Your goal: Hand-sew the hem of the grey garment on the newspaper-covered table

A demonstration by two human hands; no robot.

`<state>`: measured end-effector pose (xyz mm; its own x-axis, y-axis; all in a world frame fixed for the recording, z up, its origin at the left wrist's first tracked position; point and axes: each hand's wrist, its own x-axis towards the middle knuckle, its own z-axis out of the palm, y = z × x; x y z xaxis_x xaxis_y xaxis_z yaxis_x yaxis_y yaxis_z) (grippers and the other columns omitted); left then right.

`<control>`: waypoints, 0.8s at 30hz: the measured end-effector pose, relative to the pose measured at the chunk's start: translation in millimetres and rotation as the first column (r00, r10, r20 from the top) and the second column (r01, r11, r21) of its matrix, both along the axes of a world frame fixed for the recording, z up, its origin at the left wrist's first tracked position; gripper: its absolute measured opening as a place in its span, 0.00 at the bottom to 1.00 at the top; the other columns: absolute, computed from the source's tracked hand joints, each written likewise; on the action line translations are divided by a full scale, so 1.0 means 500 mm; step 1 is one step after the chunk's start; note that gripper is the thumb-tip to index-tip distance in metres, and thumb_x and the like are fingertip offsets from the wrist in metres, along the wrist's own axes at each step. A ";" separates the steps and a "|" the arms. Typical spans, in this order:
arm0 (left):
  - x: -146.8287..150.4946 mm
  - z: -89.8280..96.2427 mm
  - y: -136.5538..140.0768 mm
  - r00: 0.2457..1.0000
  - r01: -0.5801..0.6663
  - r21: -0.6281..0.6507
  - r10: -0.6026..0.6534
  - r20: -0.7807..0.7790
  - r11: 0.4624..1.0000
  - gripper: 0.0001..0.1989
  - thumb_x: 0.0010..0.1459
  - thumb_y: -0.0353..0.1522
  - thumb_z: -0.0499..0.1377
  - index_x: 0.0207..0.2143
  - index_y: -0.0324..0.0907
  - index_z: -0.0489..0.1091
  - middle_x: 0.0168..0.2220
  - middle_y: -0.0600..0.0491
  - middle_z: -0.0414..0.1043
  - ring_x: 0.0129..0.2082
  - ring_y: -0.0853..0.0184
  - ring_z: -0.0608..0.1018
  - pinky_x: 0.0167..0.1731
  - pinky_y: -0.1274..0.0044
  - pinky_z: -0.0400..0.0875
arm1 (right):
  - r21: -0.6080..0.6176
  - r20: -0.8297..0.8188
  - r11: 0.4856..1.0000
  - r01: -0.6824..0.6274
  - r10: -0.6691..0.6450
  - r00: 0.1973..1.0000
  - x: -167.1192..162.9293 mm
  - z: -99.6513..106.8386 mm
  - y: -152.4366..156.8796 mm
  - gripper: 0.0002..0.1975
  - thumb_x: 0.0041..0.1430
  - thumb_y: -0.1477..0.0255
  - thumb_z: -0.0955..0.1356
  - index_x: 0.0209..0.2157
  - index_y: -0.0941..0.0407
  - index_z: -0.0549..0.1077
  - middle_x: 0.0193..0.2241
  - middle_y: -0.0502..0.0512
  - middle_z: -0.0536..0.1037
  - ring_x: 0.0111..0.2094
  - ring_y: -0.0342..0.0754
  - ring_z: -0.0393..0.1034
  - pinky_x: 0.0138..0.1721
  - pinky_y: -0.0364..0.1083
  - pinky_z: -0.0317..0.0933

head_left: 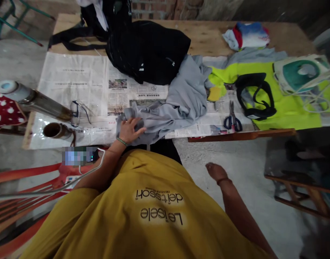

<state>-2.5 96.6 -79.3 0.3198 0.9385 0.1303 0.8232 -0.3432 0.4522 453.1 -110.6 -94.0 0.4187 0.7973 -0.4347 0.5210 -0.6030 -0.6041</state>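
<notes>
A: Head camera, looking down over a mustard-yellow shirt (154, 216) to a wooden table (208, 36) covered in newspaper (73, 79). The left hand (128, 130) is flat on the grey garment (178, 100), fingers (136, 124) spread and loose, pressing the cloth rather than pinching it.

B: And that garment?

A: Pale grey, soft, heavily crumpled. It lies in a rumpled heap that starts under the fingertips and runs up and away to their right, with a folded edge bunched at the table's near edge just under the palm.

B: The other hand?

A: The right hand (216, 171) hangs low off the table, over the concrete floor, well apart from the cloth. It looks loosely curled and holds nothing; blur hides the fingers, so I cannot tell more.

B: What sits around the left fingers?

A: Beyond them, farther up the table, a black bag (149, 50). To their left, a pair of glasses (78, 111) on the paper, then a metal flask (32, 100) lying on its side with its cup (54, 130) near. Far to their right, blue-handled scissors (232, 120), a neon yellow garment (286, 108) with a black strap (256, 95) on it, and a green-and-white iron (299, 73).

B: Near the wrist?

A: A phone (78, 155) on a white cable, resting on a red chair (27, 201).
</notes>
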 end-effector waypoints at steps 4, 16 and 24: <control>0.021 0.013 -0.040 0.991 0.019 0.038 -0.014 -0.134 0.999 0.25 0.59 0.46 0.65 0.55 0.46 0.74 0.57 0.43 0.73 0.54 0.48 0.75 0.58 0.57 0.62 | 0.362 0.293 0.862 -0.353 0.255 0.922 -0.059 0.032 0.177 0.15 0.60 0.67 0.65 0.46 0.52 0.78 0.46 0.61 0.81 0.48 0.57 0.76 0.53 0.56 0.70; -0.047 0.154 -0.081 0.947 -0.010 0.400 -0.120 0.299 0.916 0.13 0.63 0.27 0.53 0.46 0.43 0.74 0.41 0.50 0.79 0.43 0.63 0.80 0.50 0.69 0.74 | 0.607 0.544 0.573 -0.551 0.206 0.813 -0.091 0.115 0.449 0.13 0.60 0.74 0.62 0.43 0.54 0.74 0.46 0.61 0.79 0.50 0.55 0.74 0.53 0.57 0.69; -0.037 0.134 0.069 0.746 -0.297 0.023 0.217 0.630 0.955 0.16 0.62 0.33 0.60 0.52 0.43 0.71 0.44 0.51 0.75 0.45 0.64 0.78 0.47 0.74 0.76 | 0.650 0.400 0.671 -0.357 0.097 0.911 -0.105 0.204 0.571 0.10 0.59 0.72 0.65 0.41 0.53 0.75 0.42 0.59 0.79 0.47 0.53 0.73 0.57 0.58 0.66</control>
